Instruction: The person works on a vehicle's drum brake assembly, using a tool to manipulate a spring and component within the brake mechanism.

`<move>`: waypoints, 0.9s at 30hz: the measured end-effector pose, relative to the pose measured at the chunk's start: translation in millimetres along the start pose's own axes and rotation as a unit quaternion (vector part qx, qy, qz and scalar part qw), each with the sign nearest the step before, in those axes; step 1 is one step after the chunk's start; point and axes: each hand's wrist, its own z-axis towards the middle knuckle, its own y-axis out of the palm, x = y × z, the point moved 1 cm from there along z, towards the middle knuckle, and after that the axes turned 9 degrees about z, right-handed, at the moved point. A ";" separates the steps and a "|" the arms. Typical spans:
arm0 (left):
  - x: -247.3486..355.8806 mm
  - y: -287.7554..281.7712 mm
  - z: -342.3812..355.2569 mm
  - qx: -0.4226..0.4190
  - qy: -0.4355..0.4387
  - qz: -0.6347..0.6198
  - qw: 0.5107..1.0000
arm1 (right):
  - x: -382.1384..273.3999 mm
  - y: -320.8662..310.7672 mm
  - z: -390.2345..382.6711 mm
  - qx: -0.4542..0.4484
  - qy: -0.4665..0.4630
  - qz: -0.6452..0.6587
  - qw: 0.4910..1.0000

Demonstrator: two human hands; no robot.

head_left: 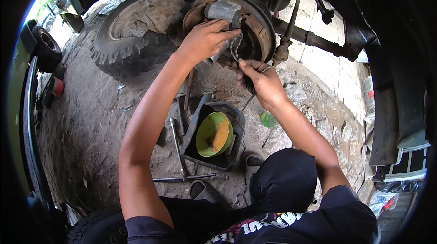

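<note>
A rusty brake assembly with a round backing plate and curved shoes is at the top centre, a grey metal cylinder standing out from it. In front of it, a thin, curved, dark metal piece like a wire or clip runs between my hands. My left hand has its fingers closed near the cylinder, at the piece's upper end. Below and to the right, my right hand pinches its lower end between thumb and fingers. The exact kind of piece is too small to tell.
A large tyre with a dirty cloth lies at the left. Below my hands, a green bowl sits in a dark angular tray. Beside it rests a T-shaped wrench. An axle bar crosses at the right.
</note>
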 end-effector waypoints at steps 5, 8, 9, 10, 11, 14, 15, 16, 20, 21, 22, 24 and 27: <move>0.7 1.6 -3.7 -0.034 -0.029 0.016 0.999 | 17.9 -14.3 -2.0 0.033 -0.172 -0.312 0.934; 1.3 0.8 -5.0 -0.011 -0.019 0.002 1.000 | 22.4 -16.7 -13.8 0.020 -0.175 -0.248 0.953; 2.0 -0.5 -4.4 0.004 -0.011 -0.004 1.000 | 24.9 -17.5 -19.3 0.006 -0.186 -0.182 0.966; 2.4 -1.2 -3.7 0.000 -0.012 -0.006 1.000 | 27.4 -18.4 -25.0 -0.008 -0.197 -0.115 0.974; 2.7 -1.8 -2.9 -0.003 -0.014 -0.008 1.000 | 28.7 -23.3 -31.5 -0.017 -0.196 -0.030 0.980; 2.2 -2.0 -6.7 0.015 -0.006 0.000 1.000 | 36.4 -50.8 -54.3 -0.073 -0.105 0.203 0.971; 2.1 -1.2 -6.3 0.030 -0.001 0.003 1.000 | 37.8 -64.2 -62.8 -0.106 -0.025 0.256 0.961; 2.7 -0.5 -6.7 0.026 -0.005 -0.002 1.000 | 39.5 -80.8 -71.8 -0.138 0.055 0.306 0.940; 1.5 2.1 -6.4 0.024 -0.002 -0.006 1.000 | 23.9 -112.0 -78.1 -0.043 0.320 -0.430 0.843; 3.1 2.0 -6.2 0.025 0.003 -0.006 1.000 | 23.8 -114.5 -77.3 -0.023 0.172 -0.546 0.820; 3.1 1.5 -6.7 -0.006 -0.010 0.000 1.000 | 25.7 -116.8 -77.3 -0.002 0.018 -0.642 0.767; 1.4 -1.3 -9.4 -0.068 -0.041 0.013 0.997 | 16.9 -103.1 -76.8 0.011 -0.113 -0.580 0.807; 3.4 -2.7 -11.5 -0.046 -0.050 0.021 0.997 | -10.1 -29.2 -62.4 -0.009 -0.140 -0.257 0.956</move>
